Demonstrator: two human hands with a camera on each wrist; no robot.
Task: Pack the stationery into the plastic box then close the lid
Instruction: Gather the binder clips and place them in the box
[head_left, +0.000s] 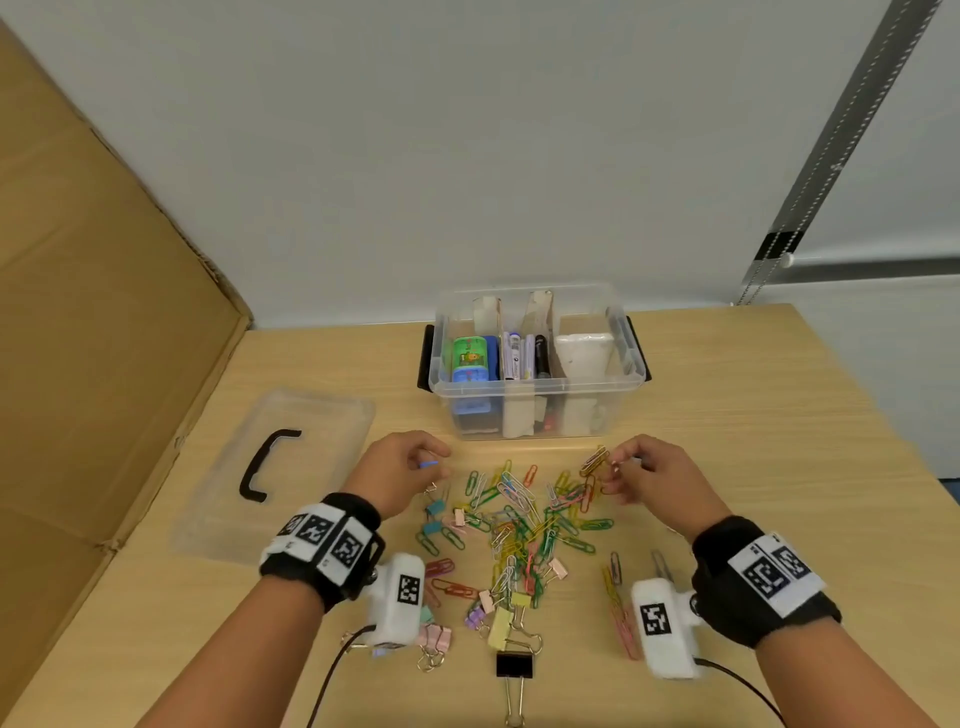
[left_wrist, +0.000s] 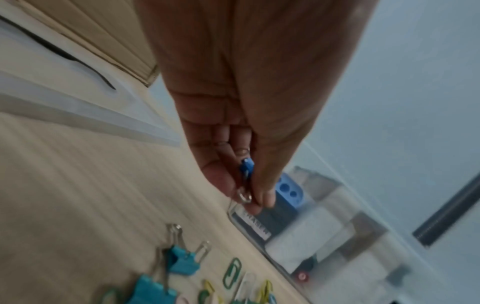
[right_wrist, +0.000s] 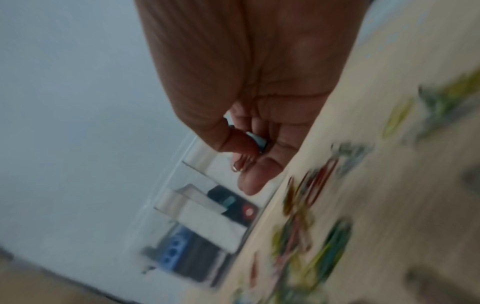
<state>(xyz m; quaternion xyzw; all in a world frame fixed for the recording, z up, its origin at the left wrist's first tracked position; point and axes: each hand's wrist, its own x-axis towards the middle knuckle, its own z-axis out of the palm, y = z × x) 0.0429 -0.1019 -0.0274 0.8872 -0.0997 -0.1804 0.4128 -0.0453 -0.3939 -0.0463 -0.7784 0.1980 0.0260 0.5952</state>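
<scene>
A clear plastic box (head_left: 540, 387) stands at the back of the table, holding sharpeners, markers and cardboard dividers. Its clear lid (head_left: 311, 441) with a black handle lies flat to the left. Colourful paper clips and binder clips (head_left: 519, 525) are scattered in front of the box. My left hand (head_left: 415, 462) pinches a small blue binder clip (left_wrist: 246, 165) above the pile's left side. My right hand (head_left: 636, 467) hovers over the pile's right side and pinches a few clips (right_wrist: 244, 162); a brown paper clip bundle (head_left: 595, 460) sticks out of its fingers.
A large cardboard sheet (head_left: 104, 338) leans at the left of the wooden table (head_left: 779, 441). A black binder clip (head_left: 514, 665) and pink binder clips (head_left: 434, 642) lie near the front edge. The white wall is right behind the box.
</scene>
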